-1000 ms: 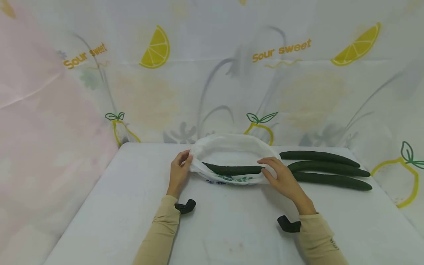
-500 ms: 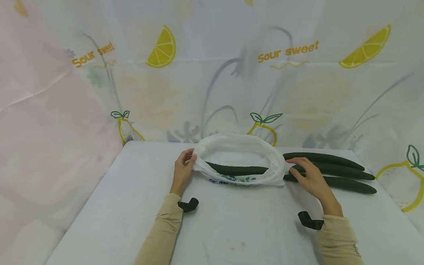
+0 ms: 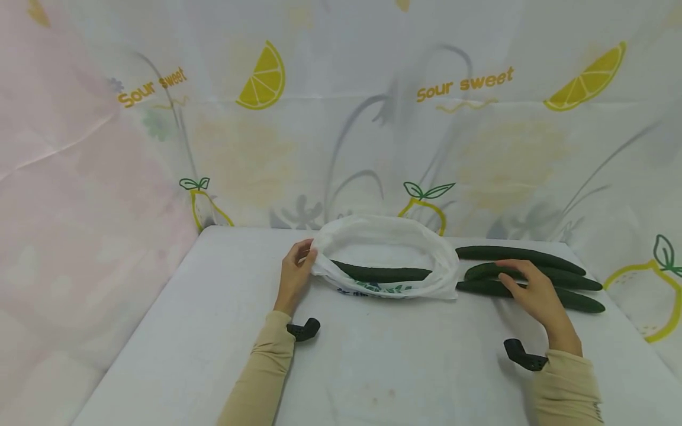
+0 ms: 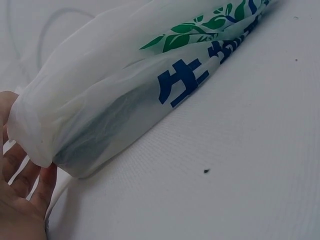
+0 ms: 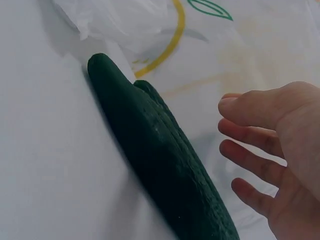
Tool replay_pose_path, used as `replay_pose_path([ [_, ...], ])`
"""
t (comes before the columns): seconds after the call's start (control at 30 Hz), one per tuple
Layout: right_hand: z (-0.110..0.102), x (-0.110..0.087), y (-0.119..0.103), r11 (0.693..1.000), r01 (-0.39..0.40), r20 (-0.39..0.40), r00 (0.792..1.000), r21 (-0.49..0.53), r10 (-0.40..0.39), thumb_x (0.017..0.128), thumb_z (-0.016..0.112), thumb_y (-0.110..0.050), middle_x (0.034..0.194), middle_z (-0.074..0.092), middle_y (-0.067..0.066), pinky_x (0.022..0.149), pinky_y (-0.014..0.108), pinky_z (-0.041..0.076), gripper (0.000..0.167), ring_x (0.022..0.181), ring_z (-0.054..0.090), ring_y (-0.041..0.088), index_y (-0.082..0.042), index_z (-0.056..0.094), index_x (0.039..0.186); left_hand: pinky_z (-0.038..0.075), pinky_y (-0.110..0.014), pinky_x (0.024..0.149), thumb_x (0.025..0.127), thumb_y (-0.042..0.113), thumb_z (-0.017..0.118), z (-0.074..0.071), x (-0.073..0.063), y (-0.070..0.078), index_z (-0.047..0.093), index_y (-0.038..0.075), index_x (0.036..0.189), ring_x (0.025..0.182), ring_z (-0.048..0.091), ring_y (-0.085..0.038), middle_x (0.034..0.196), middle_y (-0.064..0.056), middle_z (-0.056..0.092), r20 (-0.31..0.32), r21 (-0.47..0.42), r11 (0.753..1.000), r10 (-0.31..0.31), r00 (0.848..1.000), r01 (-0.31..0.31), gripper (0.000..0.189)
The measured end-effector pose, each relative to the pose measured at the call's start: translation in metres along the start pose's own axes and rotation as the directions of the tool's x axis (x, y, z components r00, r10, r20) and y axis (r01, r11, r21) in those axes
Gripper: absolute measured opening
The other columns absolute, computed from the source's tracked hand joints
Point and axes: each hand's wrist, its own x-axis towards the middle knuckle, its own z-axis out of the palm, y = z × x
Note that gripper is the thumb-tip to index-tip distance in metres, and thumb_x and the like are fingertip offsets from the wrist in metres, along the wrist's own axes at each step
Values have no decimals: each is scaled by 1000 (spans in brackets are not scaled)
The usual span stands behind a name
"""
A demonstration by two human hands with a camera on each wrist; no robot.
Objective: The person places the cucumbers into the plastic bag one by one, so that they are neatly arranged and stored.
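Note:
A white plastic bag point(image 3: 442, 251) with green and blue print lies on the table, its mouth spread wide. Inside it one dark green cucumber point(image 3: 380, 274) shows through the opening. My left hand point(image 3: 294, 273) pinches the bag's left rim between thumb and fingers, also seen in the left wrist view. To the right of the bag lie three more cucumbers side by side: a back one point(image 3: 522, 256), a middle one point(image 3: 570, 279) and a front one point(image 3: 479, 288). Over the middle and front ones hovers my right hand point(image 3: 538, 296), fingers spread and holding nothing.
The white table point(image 3: 373, 367) ends at a printed cloth backdrop point(image 3: 341, 118) just behind the bag and cucumbers. A black wrist mount point(image 3: 524, 355) sticks out from the right sleeve, and a similar mount point(image 3: 305, 329) from the left one.
My right hand has let go of the bag's right side and moved right, over the cucumbers. The left hand keeps its hold on the rim.

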Motion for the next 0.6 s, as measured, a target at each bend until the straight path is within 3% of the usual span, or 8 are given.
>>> replay_pose_path([
  [0.4,-9,-10,25,996,-81,-58,995,-34,79,96,55,-22,128,45,30,93,66,30,37,118,39,54,2,54,124,44,-41,101,94,26,60,-1,-2,0,57,9,125,114,56,-24,125,-12,59,0,26,1000,8,1000,-8,36],
  [0.6,-9,-13,36,996,-86,-40,996,-38,84,95,57,-23,129,41,34,92,68,27,36,117,34,57,3,56,120,44,-40,102,93,27,60,0,-2,2,57,10,126,115,55,-23,126,-11,59,12,29,999,-16,1000,16,37],
])
